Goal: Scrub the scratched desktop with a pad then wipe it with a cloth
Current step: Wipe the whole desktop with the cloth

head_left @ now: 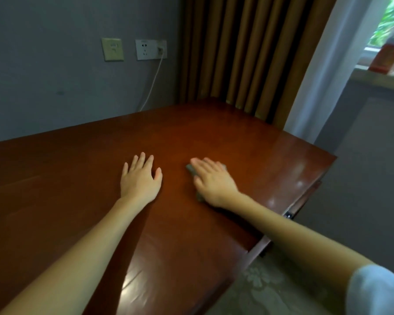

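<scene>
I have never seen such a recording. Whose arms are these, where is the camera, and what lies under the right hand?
There is no machine here: a person works with bare hands. The single picture comes from a wide-angle camera worn on the person's head, looking forward and down, so both arms reach in from the bottom edge. The left hand rests flat on the reddish-brown desktop, fingers straight, holding nothing. The right hand presses flat on a grey-green pad; only the pad's edges show beside the hand. Behind the desk are a grey wall with a socket, a white cable and a brown curtain. No cloth is in view.
</scene>
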A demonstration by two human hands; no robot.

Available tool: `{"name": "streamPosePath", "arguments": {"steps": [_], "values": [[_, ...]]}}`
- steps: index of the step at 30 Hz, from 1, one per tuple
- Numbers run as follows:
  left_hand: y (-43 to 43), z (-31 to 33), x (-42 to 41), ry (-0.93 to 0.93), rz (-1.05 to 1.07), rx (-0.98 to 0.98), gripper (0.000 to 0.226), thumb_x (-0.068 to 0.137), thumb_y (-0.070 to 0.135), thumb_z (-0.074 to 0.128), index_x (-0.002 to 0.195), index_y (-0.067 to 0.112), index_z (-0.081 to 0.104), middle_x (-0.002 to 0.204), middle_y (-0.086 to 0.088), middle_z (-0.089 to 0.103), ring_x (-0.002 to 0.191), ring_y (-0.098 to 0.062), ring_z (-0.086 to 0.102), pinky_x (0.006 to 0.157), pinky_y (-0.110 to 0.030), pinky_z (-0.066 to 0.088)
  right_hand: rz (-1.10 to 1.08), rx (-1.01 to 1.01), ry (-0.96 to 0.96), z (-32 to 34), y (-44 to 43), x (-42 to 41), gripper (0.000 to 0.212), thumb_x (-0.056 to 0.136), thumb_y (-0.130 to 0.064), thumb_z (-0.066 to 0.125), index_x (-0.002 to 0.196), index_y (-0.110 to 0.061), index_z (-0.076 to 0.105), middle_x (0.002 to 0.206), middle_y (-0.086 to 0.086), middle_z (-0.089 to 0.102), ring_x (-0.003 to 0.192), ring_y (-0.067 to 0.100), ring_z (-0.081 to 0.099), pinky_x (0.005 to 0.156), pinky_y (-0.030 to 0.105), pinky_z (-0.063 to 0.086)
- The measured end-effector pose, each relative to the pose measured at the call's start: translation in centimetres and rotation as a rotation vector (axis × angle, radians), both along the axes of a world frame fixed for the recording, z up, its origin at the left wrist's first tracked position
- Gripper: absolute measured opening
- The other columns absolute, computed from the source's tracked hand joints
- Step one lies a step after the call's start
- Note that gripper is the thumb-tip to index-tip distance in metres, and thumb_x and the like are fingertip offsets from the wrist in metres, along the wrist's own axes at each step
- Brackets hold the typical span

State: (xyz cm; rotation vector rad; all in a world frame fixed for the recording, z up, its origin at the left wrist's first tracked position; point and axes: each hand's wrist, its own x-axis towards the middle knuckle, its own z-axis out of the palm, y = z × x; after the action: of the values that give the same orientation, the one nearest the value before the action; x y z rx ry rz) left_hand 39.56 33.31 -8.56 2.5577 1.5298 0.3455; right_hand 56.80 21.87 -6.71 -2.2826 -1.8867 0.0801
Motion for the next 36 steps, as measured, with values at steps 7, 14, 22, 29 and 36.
{"name": "streamPosePath", "arguments": {"steps": [7,14,22,29,36], "values": [[0.0,-0.4,0.3,0.009,0.021,0.025,0.057,0.101,0.047,0.019,0.153,0.023,0.013,0.161,-0.002,0.006,0.148,-0.018,0.003,0.12,-0.04,0.002,-0.377,-0.023,-0.033,-0.1,-8.2,6.7,0.056,0.101,-0.038,0.014,0.153,-0.018,0.007,0.16,0.0,0.01,0.147,0.019,0.004,0.118,0.036,0.0],[-0.2,-0.1,0.3,0.011,0.016,0.014,0.057,0.101,0.045,0.019,0.153,0.022,0.012,0.161,-0.003,0.006,0.148,-0.019,0.002,0.12,-0.04,0.002,0.015,0.023,-0.072,-0.3,-7.4,-4.3,0.072,0.087,-0.05,-0.003,0.153,-0.022,0.003,0.16,-0.005,0.006,0.148,0.015,-0.002,0.114,0.03,-0.012],[-0.3,-0.1,0.2,0.009,0.011,0.013,0.057,0.101,0.045,0.02,0.153,0.022,0.013,0.161,-0.002,0.007,0.148,-0.018,0.003,0.121,-0.04,0.003,-0.135,0.019,-0.017,0.0,-2.4,5.8,0.054,0.102,-0.036,0.028,0.152,-0.021,0.016,0.159,-0.002,0.018,0.147,0.016,0.012,0.117,0.033,0.005],[-0.4,0.0,0.4,0.012,0.028,0.015,0.057,0.101,0.045,0.019,0.153,0.022,0.012,0.161,-0.003,0.006,0.148,-0.019,0.002,0.121,-0.04,0.002,-0.167,-0.003,-0.082,-0.3,-9.1,1.6,0.071,0.089,-0.051,0.0,0.153,-0.022,0.005,0.16,-0.005,0.005,0.148,0.015,0.0,0.114,0.028,-0.009],[-0.8,0.5,0.2,0.011,0.04,-0.015,0.056,0.102,0.044,0.017,0.154,0.023,0.011,0.161,0.0,0.004,0.148,-0.017,0.001,0.121,-0.039,0.002,0.094,0.058,0.02,-0.1,1.8,-4.5,0.052,0.102,-0.034,0.021,0.152,-0.023,0.016,0.159,-0.005,0.017,0.147,0.015,0.009,0.119,0.034,0.0]]}}
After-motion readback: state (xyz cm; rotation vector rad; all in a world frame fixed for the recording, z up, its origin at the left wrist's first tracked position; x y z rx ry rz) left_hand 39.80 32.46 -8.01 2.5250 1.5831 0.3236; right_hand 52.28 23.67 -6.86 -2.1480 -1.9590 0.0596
